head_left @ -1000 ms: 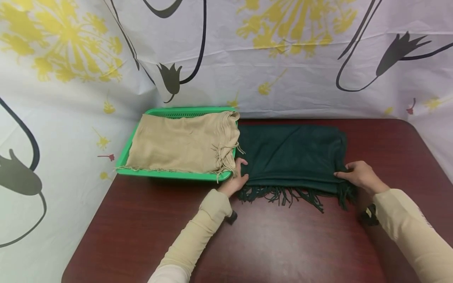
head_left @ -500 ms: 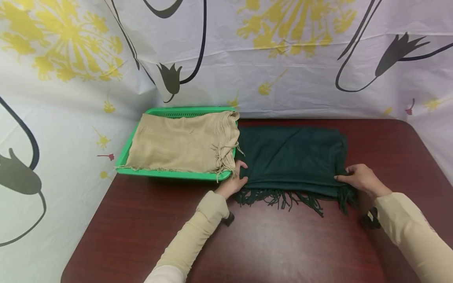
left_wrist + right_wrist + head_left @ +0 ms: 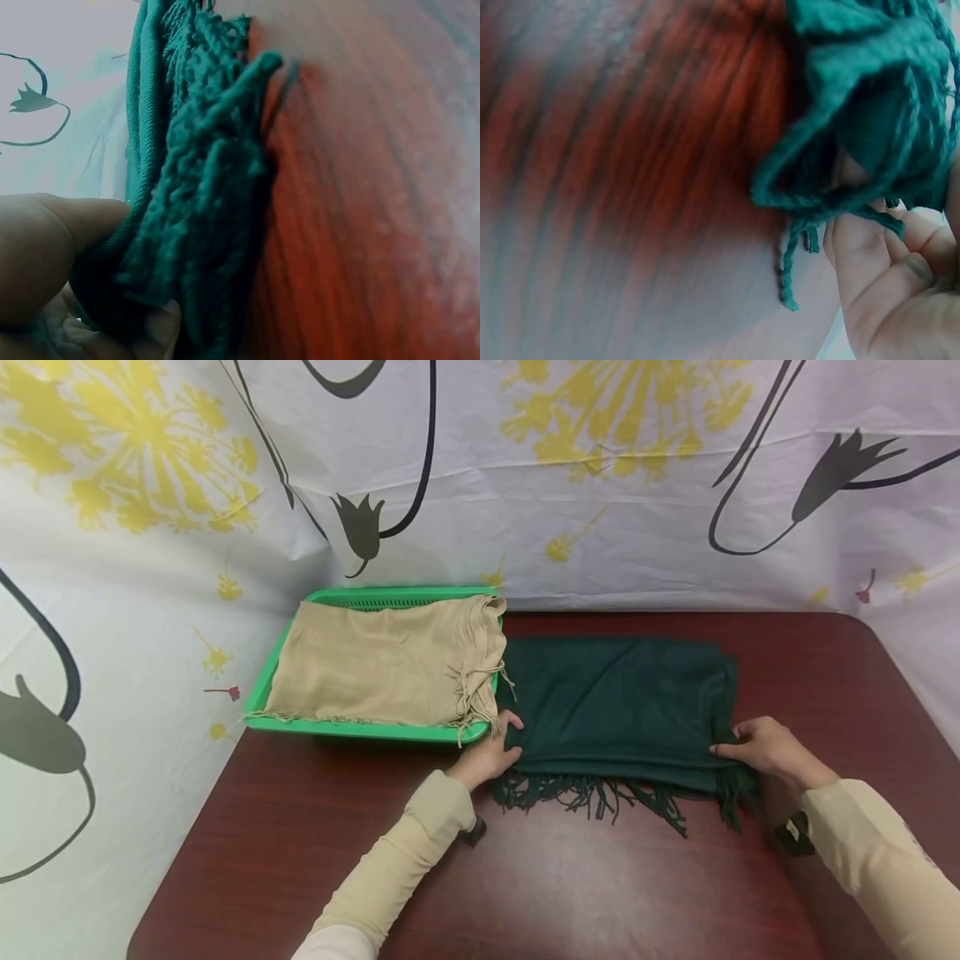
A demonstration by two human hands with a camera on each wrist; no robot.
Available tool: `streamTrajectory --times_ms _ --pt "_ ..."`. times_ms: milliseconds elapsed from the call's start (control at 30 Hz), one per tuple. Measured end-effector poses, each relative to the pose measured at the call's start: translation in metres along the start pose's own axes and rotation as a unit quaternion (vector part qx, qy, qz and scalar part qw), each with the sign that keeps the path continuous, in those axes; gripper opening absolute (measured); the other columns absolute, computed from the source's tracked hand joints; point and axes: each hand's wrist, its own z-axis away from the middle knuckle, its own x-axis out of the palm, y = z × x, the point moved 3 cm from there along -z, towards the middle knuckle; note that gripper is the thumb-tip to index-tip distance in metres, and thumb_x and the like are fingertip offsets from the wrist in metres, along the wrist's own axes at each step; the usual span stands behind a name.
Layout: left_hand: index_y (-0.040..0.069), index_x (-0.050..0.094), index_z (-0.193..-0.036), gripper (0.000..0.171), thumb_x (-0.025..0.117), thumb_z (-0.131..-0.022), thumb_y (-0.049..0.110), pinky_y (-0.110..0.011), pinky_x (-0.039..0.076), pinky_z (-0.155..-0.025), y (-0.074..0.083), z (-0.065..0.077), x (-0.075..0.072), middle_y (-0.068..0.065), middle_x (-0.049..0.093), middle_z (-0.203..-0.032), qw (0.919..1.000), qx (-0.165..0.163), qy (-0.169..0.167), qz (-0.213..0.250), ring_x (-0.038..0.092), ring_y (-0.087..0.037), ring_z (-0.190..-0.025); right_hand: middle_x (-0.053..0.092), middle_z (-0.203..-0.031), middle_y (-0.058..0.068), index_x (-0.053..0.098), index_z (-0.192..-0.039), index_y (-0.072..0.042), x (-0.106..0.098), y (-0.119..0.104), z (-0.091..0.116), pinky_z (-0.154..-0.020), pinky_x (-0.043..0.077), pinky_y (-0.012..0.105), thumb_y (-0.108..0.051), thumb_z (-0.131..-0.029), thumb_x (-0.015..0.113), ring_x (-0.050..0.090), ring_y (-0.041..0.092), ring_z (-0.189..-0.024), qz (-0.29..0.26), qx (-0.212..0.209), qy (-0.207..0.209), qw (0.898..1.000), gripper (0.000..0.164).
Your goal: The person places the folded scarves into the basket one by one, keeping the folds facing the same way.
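A folded dark green fringed scarf (image 3: pixel 615 702) lies on the table, its fringe (image 3: pixel 600 793) toward the front. My left hand (image 3: pixel 489 756) grips its near left corner, close by the green basket. In the left wrist view the thumb (image 3: pixel 97 217) presses the folded edge from above, with fingertips underneath. At the near right corner my right hand (image 3: pixel 772 750) pinches the scarf. Fingers (image 3: pixel 862 262) of that hand reach under the fringe in the right wrist view; the thumb is mostly cut off there.
A green plastic basket (image 3: pixel 360 729) stands left of the scarf, holding a folded beige fringed scarf (image 3: pixel 382 664). Some beige tassels hang over its right rim. The dark red table (image 3: pixel 600 893) meets a patterned white cloth backdrop (image 3: pixel 600 552) behind.
Both hands have drawn the green scarf slightly toward the front of the table, keeping their grip on its corners. The basket has stayed put.
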Motion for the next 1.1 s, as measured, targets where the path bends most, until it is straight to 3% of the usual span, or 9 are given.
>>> streamTrajectory --times_ms 133,233,433,700,867,1100 --pt "0.01 0.038 -0.11 0.03 0.056 -0.086 0.008 -0.031 0.042 -0.064 -0.002 0.003 0.001 -0.019 0.042 -0.105 0.9999 -0.003 -0.013 0.0 0.047 -0.023 -0.076 0.036 -0.053 -0.004 0.052 -0.063 -0.006 0.001 0.001 0.002 -0.046 0.029 0.025 -0.028 -0.083 0.06 0.029 0.007 -0.046 0.003 0.002 -0.01 1.0 0.031" --pt "0.01 0.039 -0.11 0.03 0.056 -0.086 0.008 -0.03 0.042 -0.064 -0.002 0.006 0.001 -0.018 0.044 -0.103 0.9999 0.003 -0.014 -0.005 0.048 -0.023 -0.073 0.035 -0.051 -0.005 0.052 -0.063 -0.006 0.002 0.001 0.003 -0.045 0.03 0.025 -0.028 -0.083 0.061 0.03 0.007 -0.045 0.01 0.002 -0.013 1.0 0.03" --pt "0.008 0.04 -0.11 0.029 0.057 -0.085 0.007 -0.034 0.043 -0.078 0.0 0.01 -0.001 -0.019 0.043 -0.114 0.9993 0.009 -0.032 -0.019 0.051 -0.025 -0.091 0.03 -0.051 -0.006 0.047 -0.059 -0.01 0.003 0.0 0.007 -0.044 0.029 0.024 -0.028 -0.081 0.062 0.029 0.007 -0.044 0.021 -0.002 -0.011 1.0 0.033" --pt "0.009 0.04 -0.11 0.028 0.055 -0.086 0.008 -0.03 0.04 -0.071 0.001 0.01 -0.002 -0.017 0.04 -0.113 0.9977 -0.008 -0.064 -0.018 0.046 -0.023 -0.082 0.032 -0.051 -0.005 0.049 -0.061 -0.009 0.004 0.0 0.01 -0.044 0.029 0.024 -0.03 -0.082 0.061 0.029 0.007 -0.045 0.02 -0.001 -0.019 1.0 0.032" --pt "0.01 0.041 -0.109 0.028 0.057 -0.085 0.009 -0.032 0.041 -0.075 -0.002 0.013 -0.001 -0.016 0.041 -0.115 0.9979 -0.008 -0.064 -0.01 0.047 -0.023 -0.089 0.029 -0.051 -0.006 0.046 -0.059 -0.01 0.006 0.0 0.013 -0.044 0.029 0.024 -0.03 -0.082 0.062 0.029 0.006 -0.044 0.018 -0.003 -0.022 1.0 0.034" --pt "0.011 0.043 -0.11 0.03 0.059 -0.085 0.011 -0.034 0.041 -0.082 -0.003 0.017 -0.001 -0.014 0.044 -0.115 0.9976 -0.011 -0.067 -0.012 0.048 -0.022 -0.099 0.033 -0.051 -0.006 0.055 -0.065 -0.006 0.008 0.0 0.019 -0.044 0.031 0.024 -0.031 -0.083 0.061 0.03 0.006 -0.044 0.006 0.007 -0.035 0.999 0.031"
